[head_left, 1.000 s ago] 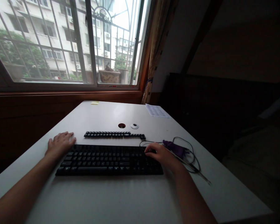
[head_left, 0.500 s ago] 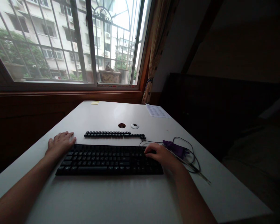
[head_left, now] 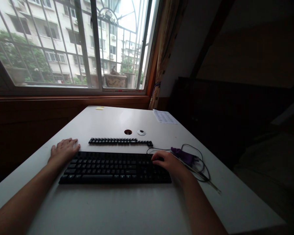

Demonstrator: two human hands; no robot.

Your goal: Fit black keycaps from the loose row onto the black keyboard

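A black keyboard lies across the white table in front of me. Its rear rows and parts of its right side look darker, as if bare of keycaps. Behind it, loose black keycaps stand lined up in two rows. My left hand rests flat on the table by the keyboard's rear left corner, fingers spread. Over the number-pad end, my right hand has thumb and fingers curled together in a pinch at the keys. Whatever sits between those fingertips is too small and dark to make out.
Right of the keyboard lie a purple cloth pouch, a coiled black cable and a thin stick-like tool. Farther back are a cable hole, a round white cover, a printed sheet and yellow notes.
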